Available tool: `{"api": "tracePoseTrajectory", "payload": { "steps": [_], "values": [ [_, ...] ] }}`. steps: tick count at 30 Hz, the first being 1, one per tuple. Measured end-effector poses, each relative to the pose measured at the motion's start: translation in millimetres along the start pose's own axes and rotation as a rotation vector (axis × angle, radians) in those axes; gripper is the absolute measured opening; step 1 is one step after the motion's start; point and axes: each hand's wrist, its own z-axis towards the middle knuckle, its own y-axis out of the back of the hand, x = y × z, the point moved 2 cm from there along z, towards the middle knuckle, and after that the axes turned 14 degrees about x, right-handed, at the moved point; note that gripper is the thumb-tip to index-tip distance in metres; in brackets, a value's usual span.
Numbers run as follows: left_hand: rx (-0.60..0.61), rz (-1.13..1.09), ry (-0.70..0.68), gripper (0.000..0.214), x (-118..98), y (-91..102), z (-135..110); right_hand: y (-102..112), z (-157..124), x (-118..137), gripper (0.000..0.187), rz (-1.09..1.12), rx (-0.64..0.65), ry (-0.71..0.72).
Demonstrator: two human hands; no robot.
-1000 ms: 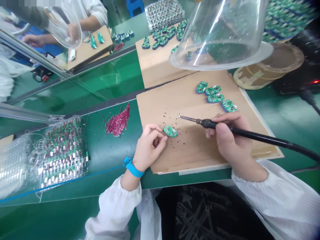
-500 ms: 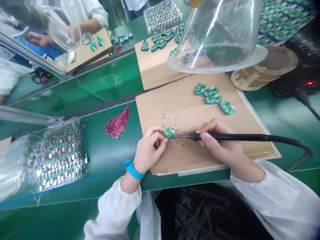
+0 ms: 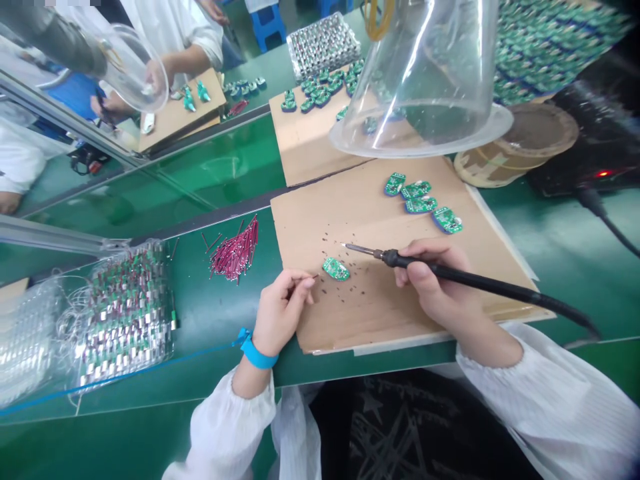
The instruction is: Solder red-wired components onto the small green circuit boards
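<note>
A small green circuit board (image 3: 336,269) lies by itself on the cardboard sheet (image 3: 300,230), with dark specks scattered around it. To its left, my left hand (image 3: 283,308), with a blue band at the wrist, is closed in a pinch. A thin dark-red wire end (image 3: 315,276) pokes out of the fingertips; the rest of it is hidden. My right hand (image 3: 440,277) is wrapped around the black handle of a soldering iron (image 3: 367,251). The iron's tip is raised above and just beyond the board, apart from it.
Red wires (image 3: 235,250) lie piled on the green bench at left, near a plastic tray of metal parts (image 3: 125,313). Several more boards (image 3: 419,197) sit farther back on the cardboard. A clear plastic hood (image 3: 420,87) hangs over the back, beside a round tub (image 3: 520,143). A co-worker's hand (image 3: 156,75) shows beyond.
My left hand has let go of the circuit board and drawn back left, now pinching a thin wire. The soldering iron has lifted off the board, its tip moving up and away.
</note>
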Motion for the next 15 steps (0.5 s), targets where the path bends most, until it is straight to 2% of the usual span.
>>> {"api": "tracePoseTrajectory", "payload": {
  "steps": [3,7,10,12,13,15],
  "values": [
    [0.093,-0.105,-0.02,0.018,-11,-10.1,-9,1,-1,-3,0.016,-0.02,0.018,0.01],
    [0.096,-0.213,-0.15,0.008,-43,-15.5,-32,3,-2,-2,0.018,-0.071,0.059,0.0],
    [0.172,-0.064,-0.378,0.007,-72,-13.8,-45,0,4,5,0.017,-0.244,0.143,-0.001],
    [0.224,0.08,-0.459,0.006,-79,-12.5,-44,-5,11,8,0.013,-0.378,0.213,0.005],
    [0.205,0.133,-0.444,0.005,-76,-11.2,-41,-8,14,8,0.013,-0.426,0.25,0.012],
    [0.096,0.194,-0.3,0.011,-61,-8.1,-30,-15,17,4,0.018,-0.473,0.327,0.036]
  ]
}}
